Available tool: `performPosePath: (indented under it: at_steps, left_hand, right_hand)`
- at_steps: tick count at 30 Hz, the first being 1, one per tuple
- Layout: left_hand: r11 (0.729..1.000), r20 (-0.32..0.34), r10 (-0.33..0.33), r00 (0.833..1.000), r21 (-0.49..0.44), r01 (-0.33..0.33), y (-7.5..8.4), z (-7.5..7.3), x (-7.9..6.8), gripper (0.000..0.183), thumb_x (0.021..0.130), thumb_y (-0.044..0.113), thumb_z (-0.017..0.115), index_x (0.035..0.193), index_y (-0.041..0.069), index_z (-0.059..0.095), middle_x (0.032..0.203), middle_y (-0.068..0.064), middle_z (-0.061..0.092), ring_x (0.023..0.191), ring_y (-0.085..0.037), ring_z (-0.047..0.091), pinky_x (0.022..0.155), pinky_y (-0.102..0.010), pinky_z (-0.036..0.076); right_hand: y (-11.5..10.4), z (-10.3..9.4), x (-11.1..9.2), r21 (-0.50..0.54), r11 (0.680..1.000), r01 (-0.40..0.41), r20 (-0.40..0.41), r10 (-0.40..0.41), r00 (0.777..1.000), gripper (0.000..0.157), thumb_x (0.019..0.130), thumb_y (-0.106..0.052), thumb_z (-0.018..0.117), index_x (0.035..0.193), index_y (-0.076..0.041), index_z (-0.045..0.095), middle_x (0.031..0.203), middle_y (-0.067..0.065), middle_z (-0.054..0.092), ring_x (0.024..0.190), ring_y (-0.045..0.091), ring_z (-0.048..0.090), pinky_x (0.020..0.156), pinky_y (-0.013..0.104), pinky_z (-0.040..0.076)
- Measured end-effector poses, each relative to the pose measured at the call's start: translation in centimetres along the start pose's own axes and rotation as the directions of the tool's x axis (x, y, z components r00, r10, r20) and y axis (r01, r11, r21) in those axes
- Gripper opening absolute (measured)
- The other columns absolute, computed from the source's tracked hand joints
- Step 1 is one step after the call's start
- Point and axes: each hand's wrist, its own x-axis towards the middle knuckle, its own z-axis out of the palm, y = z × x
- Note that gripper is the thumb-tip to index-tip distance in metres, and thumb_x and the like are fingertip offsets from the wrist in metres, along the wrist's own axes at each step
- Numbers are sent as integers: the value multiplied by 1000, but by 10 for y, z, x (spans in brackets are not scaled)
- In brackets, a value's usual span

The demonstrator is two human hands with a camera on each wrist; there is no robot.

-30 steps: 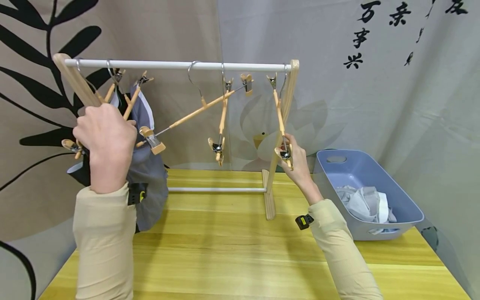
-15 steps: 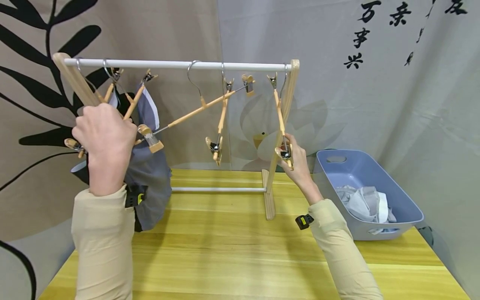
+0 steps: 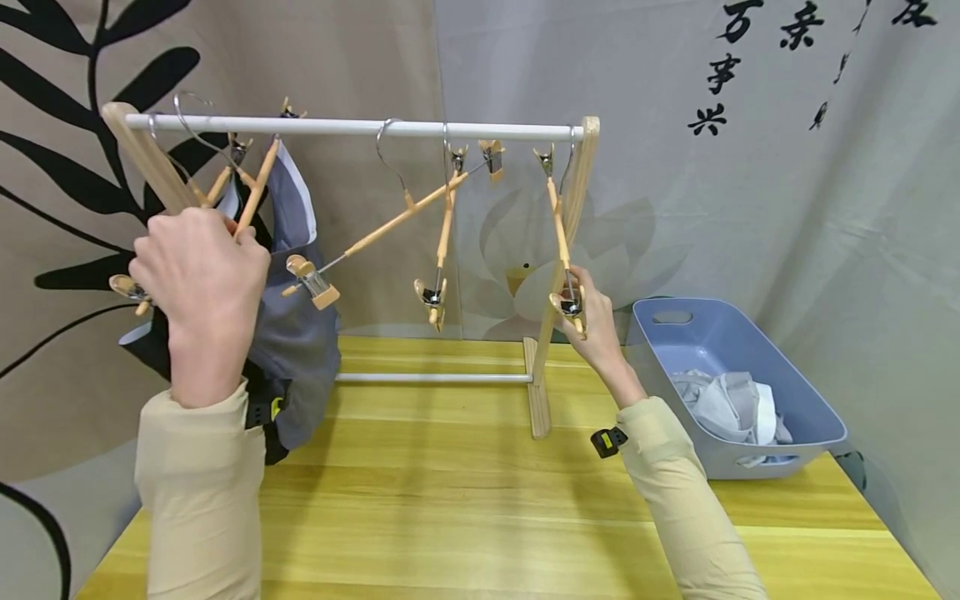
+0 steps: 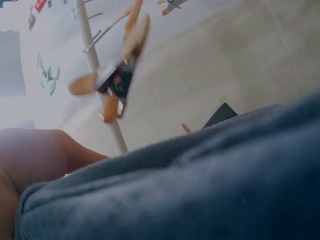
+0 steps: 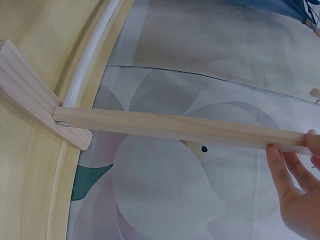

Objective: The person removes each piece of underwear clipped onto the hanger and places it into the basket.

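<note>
My left hand (image 3: 202,292) grips a wooden clip hanger (image 3: 257,190) at the left end of the drying rack. Its metal hook (image 3: 197,137) rises above the white rail (image 3: 330,127). A grey-blue garment (image 3: 296,325) with a pale inner edge hangs below, partly hidden by the hand. In the left wrist view, cloth (image 4: 175,195) fills the lower part, and a hanger clip (image 4: 117,82) shows near the rail. My right hand (image 3: 596,325) holds the rack's wooden upright (image 5: 175,125) on the right side, thumb and fingers on opposite sides of it.
Several bare clip hangers, such as the slanted hanger (image 3: 405,215), hang along the rail. A blue plastic basket (image 3: 780,367) with crumpled grey-white cloth (image 3: 731,408) stands right of the rack on the wooden table (image 3: 450,508). Another hanger hangs at the far left.
My left hand has moved slightly left, and the gripped hanger's hook has risen from the rail to above it. The garment swings with it. My right hand has stayed on the upright.
</note>
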Motion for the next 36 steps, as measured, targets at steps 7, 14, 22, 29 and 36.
performPosePath:
  at_steps: [7, 14, 22, 29, 36]
  left_hand:
    - [1000, -19, 16, 1000, -17, -16, 0, 0, -8, 37, 93, 20, 48, 92, -10, 69, 89, -36, 62, 83, -57, 52, 65, -60, 37]
    - [998, -72, 56, 996, -27, -58, 0, 4, -16, 35, 91, 20, 49, 88, -7, 71, 85, -34, 64, 76, -55, 52, 59, -58, 34]
    - [997, -76, 59, 995, -44, -62, -2, 6, -27, 34, 92, 20, 49, 95, -5, 72, 87, -32, 66, 79, -56, 52, 63, -59, 36]
    - [994, -108, 96, 990, -48, -102, -4, 9, -34, 32, 91, 16, 50, 94, -6, 72, 83, -31, 67, 74, -54, 54, 56, -54, 35]
    - [991, -98, 109, 989, -65, -116, -9, 13, -38, 33, 93, 18, 50, 96, -7, 71, 83, -30, 67, 70, -52, 53, 53, -50, 35]
  right_hand:
    - [1, 1, 1, -20, 1000, 22, -9, -22, 1000, 45, 85, -3, 61, 127, 1, 46, 100, 27, 67, 87, 39, 66, 74, 52, 53]
    - [2, 2, 1, -46, 998, 46, -14, -47, 999, 44, 87, -5, 62, 127, 1, 45, 96, 25, 67, 81, 38, 66, 70, 50, 53]
    - [-1, 0, 1, -32, 999, -33, 4, 33, 999, 44, 87, -6, 59, 128, 2, 46, 99, 26, 67, 89, 39, 66, 76, 51, 53]
    - [0, 1, 1, -60, 998, -18, 10, 19, 1000, 45, 88, -7, 64, 128, 0, 45, 99, 25, 67, 84, 38, 66, 74, 50, 53]
    - [0, 0, 1, -42, 999, -8, 5, 9, 1000, 45, 86, -4, 60, 129, 0, 45, 101, 25, 67, 87, 39, 66, 73, 51, 53]
